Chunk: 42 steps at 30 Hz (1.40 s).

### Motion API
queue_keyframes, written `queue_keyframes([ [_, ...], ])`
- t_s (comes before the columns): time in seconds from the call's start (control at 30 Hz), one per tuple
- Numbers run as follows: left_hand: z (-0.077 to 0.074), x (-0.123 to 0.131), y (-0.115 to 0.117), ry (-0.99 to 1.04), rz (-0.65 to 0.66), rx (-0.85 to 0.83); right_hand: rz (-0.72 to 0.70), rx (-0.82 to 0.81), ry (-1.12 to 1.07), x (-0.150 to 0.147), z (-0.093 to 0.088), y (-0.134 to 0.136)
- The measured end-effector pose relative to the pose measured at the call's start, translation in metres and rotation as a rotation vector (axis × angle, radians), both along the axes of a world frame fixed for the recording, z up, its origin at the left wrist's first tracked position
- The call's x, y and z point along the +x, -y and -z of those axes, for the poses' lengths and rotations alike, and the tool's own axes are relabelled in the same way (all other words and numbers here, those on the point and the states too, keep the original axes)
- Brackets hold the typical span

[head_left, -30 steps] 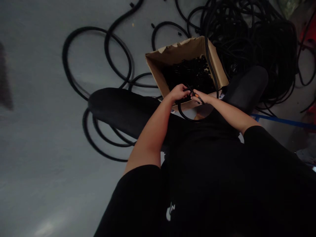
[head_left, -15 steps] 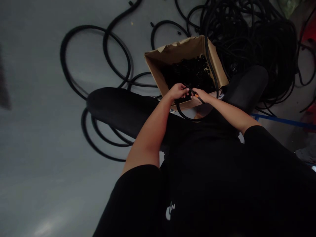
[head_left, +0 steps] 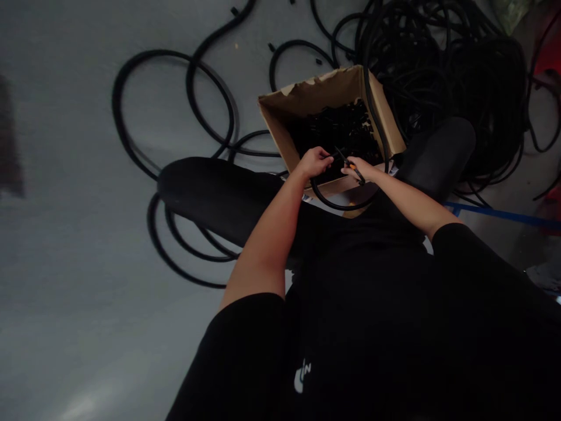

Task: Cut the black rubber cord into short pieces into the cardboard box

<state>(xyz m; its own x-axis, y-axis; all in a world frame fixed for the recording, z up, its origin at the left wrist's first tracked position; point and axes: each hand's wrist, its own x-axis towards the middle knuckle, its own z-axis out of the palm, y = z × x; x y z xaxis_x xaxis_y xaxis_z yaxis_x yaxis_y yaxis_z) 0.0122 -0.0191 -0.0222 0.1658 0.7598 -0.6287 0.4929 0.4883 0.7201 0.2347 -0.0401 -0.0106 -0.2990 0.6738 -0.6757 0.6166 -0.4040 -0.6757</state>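
Observation:
Over the near edge of an open cardboard box [head_left: 326,85], my left hand [head_left: 316,162] pinches a black rubber hose [head_left: 337,206]. The hose loops down below both hands and runs up over the box's right side. My right hand [head_left: 362,169] grips scissors [head_left: 353,167] with black and orange handles. Their blades point up and left, close to my left fingertips, and a small gap shows between the two hands. Many short black pieces [head_left: 326,126] fill the bottom of the box. The hose end at my left fingers is too dark to make out.
A large tangled pile of black hose [head_left: 460,76] lies on the floor at the upper right. Loose hose loops [head_left: 114,111] spread to the left, passing under my bent leg [head_left: 205,196]. Several short cut bits lie behind the box. Blue tape [head_left: 504,214] crosses the floor at right.
The scissors and my right hand have shifted slightly right, away from my left fingers, and the blades stand more upright. The hose loop below has risen a little.

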Motion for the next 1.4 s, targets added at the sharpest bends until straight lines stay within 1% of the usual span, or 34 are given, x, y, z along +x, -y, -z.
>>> queue_keyframes([
  [0.07,0.003,-0.001,0.0,0.009,0.031,0.002,-0.002,-0.058,-0.022,-0.001,0.001,0.002],
  [0.1,0.005,-0.001,-0.001,0.009,0.044,0.005,-0.009,-0.054,-0.013,-0.001,0.001,0.002],
  [0.17,0.009,-0.003,-0.001,-0.007,0.056,0.019,-0.041,0.004,0.031,0.0,-0.001,0.001],
  [0.27,0.016,-0.006,-0.002,-0.082,0.042,0.054,-0.101,0.109,0.121,0.002,-0.001,-0.005],
  [0.33,0.019,-0.008,-0.002,-0.138,0.016,0.085,-0.115,0.121,0.175,0.002,0.0,-0.007],
  [0.4,0.019,-0.009,-0.003,-0.174,-0.015,0.117,-0.101,0.1,0.197,0.002,0.002,-0.007],
  [0.47,0.018,-0.009,-0.003,-0.175,-0.045,0.124,-0.055,0.047,0.149,0.001,0.005,-0.004],
  [0.6,0.013,-0.006,-0.001,-0.082,-0.096,0.056,0.074,-0.124,-0.065,-0.002,0.006,0.004],
  [0.67,0.012,-0.003,0.0,-0.036,-0.098,0.02,0.09,-0.164,-0.118,-0.005,0.004,0.007],
  [0.77,0.011,-0.001,0.001,-0.001,-0.065,-0.025,0.074,-0.17,-0.154,-0.007,0.0,0.008],
  [0.93,0.004,0.004,0.003,0.044,0.004,-0.069,0.043,-0.146,-0.205,-0.008,-0.002,0.007],
  [1.13,-0.007,0.003,0.004,0.096,0.027,-0.067,-0.029,-0.064,-0.152,-0.009,-0.003,0.008],
  [1.3,-0.003,0.001,0.002,0.075,-0.008,-0.048,-0.084,0.115,-0.019,-0.008,-0.011,0.0],
  [1.4,0.001,0.001,0.001,0.042,-0.028,-0.042,-0.089,0.169,0.044,-0.007,-0.011,-0.004],
])
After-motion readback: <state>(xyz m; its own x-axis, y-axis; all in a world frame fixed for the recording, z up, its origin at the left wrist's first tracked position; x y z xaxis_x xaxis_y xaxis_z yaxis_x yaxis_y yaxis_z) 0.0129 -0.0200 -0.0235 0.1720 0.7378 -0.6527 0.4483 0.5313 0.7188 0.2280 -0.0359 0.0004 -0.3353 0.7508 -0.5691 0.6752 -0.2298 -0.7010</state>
